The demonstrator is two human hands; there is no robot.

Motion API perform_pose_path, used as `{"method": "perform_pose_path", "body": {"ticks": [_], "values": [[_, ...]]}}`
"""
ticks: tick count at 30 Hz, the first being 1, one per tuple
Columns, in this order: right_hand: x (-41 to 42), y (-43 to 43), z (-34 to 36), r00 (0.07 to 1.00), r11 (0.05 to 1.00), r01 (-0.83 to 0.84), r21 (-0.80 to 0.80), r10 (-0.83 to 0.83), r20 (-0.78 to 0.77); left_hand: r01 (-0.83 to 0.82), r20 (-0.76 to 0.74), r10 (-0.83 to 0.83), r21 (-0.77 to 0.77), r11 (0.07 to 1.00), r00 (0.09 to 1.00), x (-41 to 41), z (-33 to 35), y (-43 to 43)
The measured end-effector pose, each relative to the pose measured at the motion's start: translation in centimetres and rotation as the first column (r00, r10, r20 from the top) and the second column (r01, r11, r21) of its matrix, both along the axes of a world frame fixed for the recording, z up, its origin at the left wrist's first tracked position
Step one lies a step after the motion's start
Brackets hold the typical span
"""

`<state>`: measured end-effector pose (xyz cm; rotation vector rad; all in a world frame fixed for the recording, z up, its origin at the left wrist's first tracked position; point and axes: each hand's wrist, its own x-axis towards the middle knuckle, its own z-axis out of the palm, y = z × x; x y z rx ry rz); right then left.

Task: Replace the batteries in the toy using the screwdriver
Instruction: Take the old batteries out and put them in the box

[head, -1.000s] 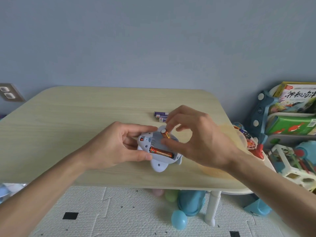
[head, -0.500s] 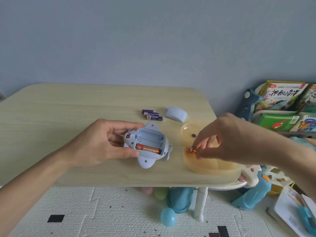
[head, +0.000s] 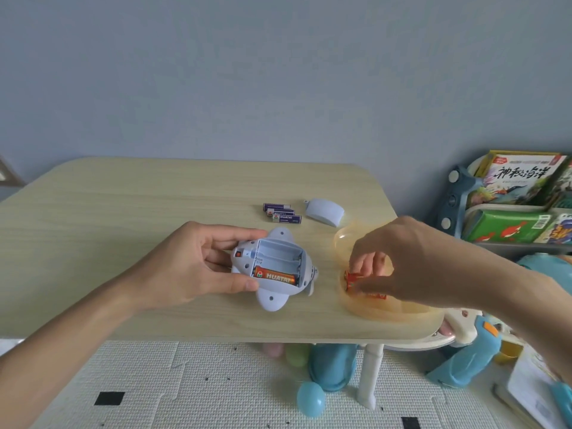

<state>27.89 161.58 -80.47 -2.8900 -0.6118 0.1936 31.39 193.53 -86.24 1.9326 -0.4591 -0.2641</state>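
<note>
A pale grey toy [head: 275,297] lies belly-up on the wooden table [head: 123,218], battery bay open, with one orange battery [head: 275,277] in the nearest slot. My left hand [head: 192,264] grips the toy's left side. My right hand [head: 411,261] reaches into a translucent yellow dish [head: 343,239] at the table's right edge, fingers pinched on an orange battery [head: 351,280]; another orange battery lies under it. Three purple batteries [head: 282,213] and the grey battery cover [head: 325,211] lie behind the toy. No screwdriver is visible.
A toy shelf with picture books [head: 513,196] stands to the right. Blue toys [head: 464,357], a white table leg [head: 370,376] and plastic balls [head: 311,399] sit on the foam floor mat below the table's front edge.
My right hand lifted an orange battery out of the toy and carried it right into the yellow dish. My left hand kept holding the toy. The view shifted right.
</note>
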Motion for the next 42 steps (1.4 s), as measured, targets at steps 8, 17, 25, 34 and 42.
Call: {"method": "perform_pose_path", "body": {"ticks": [8, 17, 25, 34, 42], "values": [[0.9, 3.8, -0.6, 0.999, 0.967, -0.034, 0.251, 0.032, 0.013, -0.014, 0.014, 0.015, -0.037, 0.999, 1.0, -0.2, -0.3, 0.3], [1.8, 6.1, -2.0, 0.997, 0.941, -0.015, 0.337, 0.04, -0.067, -0.023, 0.036, 0.025, -0.053, 0.998, 0.999, -0.3, -1.2, 0.6], [1.9, 6.0, -2.1, 0.995, 0.928, -0.002, 0.372, 0.038, -0.09, 0.008, 0.402, -0.161, 0.357, 0.934, 0.902, -0.5, 1.8, 0.9], [2.7, 5.8, -2.3, 0.988, 0.904, -0.053, 0.424, 0.108, -0.108, 0.048, 0.443, -0.346, 0.557, 0.829, 0.828, -0.8, 1.1, -3.3], [3.3, 5.6, -2.4, 0.985, 0.881, -0.073, 0.467, 0.138, -0.106, 0.037, 0.53, -0.356, 0.52, 0.853, 0.769, 0.2, 0.6, -4.0]]}}
